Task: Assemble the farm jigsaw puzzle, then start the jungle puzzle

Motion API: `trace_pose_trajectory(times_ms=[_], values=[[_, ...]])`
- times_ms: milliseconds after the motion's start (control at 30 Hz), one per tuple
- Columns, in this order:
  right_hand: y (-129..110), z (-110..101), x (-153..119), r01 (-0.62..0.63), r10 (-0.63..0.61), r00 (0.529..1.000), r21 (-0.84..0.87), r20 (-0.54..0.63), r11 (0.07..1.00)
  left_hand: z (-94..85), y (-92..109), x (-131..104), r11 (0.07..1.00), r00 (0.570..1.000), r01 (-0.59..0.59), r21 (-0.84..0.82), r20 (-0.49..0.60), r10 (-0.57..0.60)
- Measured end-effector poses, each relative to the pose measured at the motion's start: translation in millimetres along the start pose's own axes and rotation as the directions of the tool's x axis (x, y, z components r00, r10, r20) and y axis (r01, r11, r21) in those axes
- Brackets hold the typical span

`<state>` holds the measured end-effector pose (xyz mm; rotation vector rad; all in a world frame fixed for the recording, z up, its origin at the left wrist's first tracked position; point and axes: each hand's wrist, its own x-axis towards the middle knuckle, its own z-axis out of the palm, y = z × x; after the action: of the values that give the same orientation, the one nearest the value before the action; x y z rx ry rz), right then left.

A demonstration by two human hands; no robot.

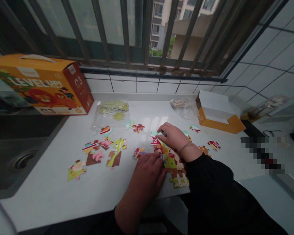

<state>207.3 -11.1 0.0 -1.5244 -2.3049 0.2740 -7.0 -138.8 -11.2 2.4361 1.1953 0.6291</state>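
- white counter (100,195) below window bars (126,36), spreading around the joined puzzle (170,160)
- left hand (149,171) palm down at the left edge of the joined puzzle, fingers bent and close together; cannot tell whether pinching anything
- right hand (171,136) over the top of the joined puzzle, thumb near the fingers, bracelet (185,146) at the wrist; cannot tell whether gripping a piece
- loose pieces (95,158) scattered left of the joined puzzle, a few more to its right
- beyond the joined puzzle, leftward: clear bag (112,110) with greenish contents, orange box (46,86) reading "level up!"
- beyond the joined puzzle, rightward: small clear bag (189,111) beside an open box (214,112)
- far left of the joined puzzle: sink (50,147)
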Motion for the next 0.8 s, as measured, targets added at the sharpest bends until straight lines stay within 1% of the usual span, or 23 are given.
trace_pose_trajectory(times_ms=[67, 133, 200, 233, 267, 333, 400, 433, 467, 500, 533, 567, 600, 633, 700, 800], values=[[0, 0, 0, 0.011, -0.011, 1.0, 0.008, 0.007, 1.0, 0.6, 1, -1, 1.0, 1.0, -0.015, 0.005, -0.009, 0.015], [1, 0, 0, 0.018, -0.017, 1.0, 0.035, -0.014, 0.999, -2.9, -1, -1, 0.999, 0.997, -0.048, 0.017, -0.052, 0.049], [4, -1, 0, 0.005, 0.0, 0.997, 0.061, -0.083, 0.998, -14.8, -8, -1, 0.998, 0.99, -0.046, 0.036, -0.13, 0.05], [5, -2, 0, -0.012, 0.022, 0.991, 0.076, -0.135, 0.997, -24.6, -15, 1, 0.998, 0.985, -0.011, 0.054, -0.172, 0.02], [7, -4, 0, -0.037, 0.056, 0.979, 0.096, -0.196, 0.995, -36.8, -23, 2, 0.996, 0.978, 0.051, 0.077, -0.206, -0.034], [11, -9, -1, -0.102, 0.15, 0.936, 0.161, -0.317, 0.982, -65.3, -45, 7, 0.956, 0.957, 0.231, 0.181, -0.217, -0.191], [14, -15, -3, -0.165, 0.256, 0.876, 0.245, -0.409, 0.955, -93.2, -71, 14, 0.842, 0.901, 0.431, 0.324, -0.211, -0.38], [15, -17, -3, -0.188, 0.301, 0.846, 0.282, -0.44, 0.941, -104.8, -85, 18, 0.775, 0.872, 0.489, 0.399, -0.194, -0.451], [16, -19, -4, -0.204, 0.336, 0.821, 0.312, -0.462, 0.928, -114.0, -97, 22, 0.715, 0.846, 0.521, 0.466, -0.173, -0.504], [17, -21, -4, -0.215, 0.363, 0.801, 0.336, -0.477, 0.917, -120.8, -109, 26, 0.665, 0.817, 0.555, 0.5, -0.178, -0.549], [17, -21, -5, -0.222, 0.382, 0.787, 0.356, -0.485, 0.908, -125.1, -119, 30, 0.633, 0.796, 0.579, 0.514, -0.186, -0.577], [17, -22, -4, -0.224, 0.395, 0.779, 0.372, -0.487, 0.901, -127.4, -127, 34, 0.616, 0.784, 0.592, 0.52, -0.195, -0.59], [17, -21, -4, -0.224, 0.403, 0.775, 0.386, -0.486, 0.895, -128.0, -133, 38, 0.615, 0.783, 0.593, 0.52, -0.195, -0.59], [17, -21, -4, -0.222, 0.409, 0.775, 0.398, -0.482, 0.89, -127.3, -138, 42, 0.627, 0.793, 0.581, 0.519, -0.188, -0.58], [17, -20, -3, -0.222, 0.419, 0.776, 0.419, -0.471, 0.881, -123.3, -141, 51, 0.679, 0.834, 0.523, 0.516, -0.146, -0.532], [18, -19, -2, -0.23, 0.434, 0.778, 0.438, -0.454, 0.869, -113.9, -135, 66, 0.766, 0.902, 0.397, 0.506, -0.06, -0.428]])
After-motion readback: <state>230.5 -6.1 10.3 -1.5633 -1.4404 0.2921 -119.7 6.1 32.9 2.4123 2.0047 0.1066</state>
